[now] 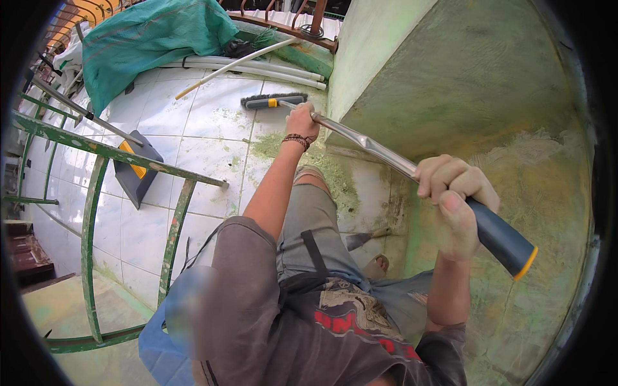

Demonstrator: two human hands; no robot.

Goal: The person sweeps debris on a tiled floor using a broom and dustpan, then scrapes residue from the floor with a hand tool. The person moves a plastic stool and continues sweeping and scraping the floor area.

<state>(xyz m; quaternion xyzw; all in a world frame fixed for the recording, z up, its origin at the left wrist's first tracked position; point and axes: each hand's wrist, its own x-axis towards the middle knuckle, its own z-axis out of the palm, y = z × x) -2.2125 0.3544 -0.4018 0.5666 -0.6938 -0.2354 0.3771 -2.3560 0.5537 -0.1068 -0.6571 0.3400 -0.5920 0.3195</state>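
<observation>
A broom runs slantwise in front of me, its silver handle (370,143) gripped by both hands. My left hand (302,122), with a braided bracelet at the wrist, is closed round the handle low down, close to the broom head (273,101). That head is grey with a yellow middle and dark bristles, and it rests on the white tiles. Higher up, my right hand (458,196) wraps the handle just beside its dark blue end grip (502,238). Greenish crumbs and flakes (335,177) lie scattered on the floor below my left hand.
A grey long-handled dustpan (140,168) stands left, behind a green metal ladder-like frame (93,193). Pale pipes (257,69) and a thin pole (235,67) lie beyond, near a green tarp (151,48). A stained green wall (470,77) rises close on my right.
</observation>
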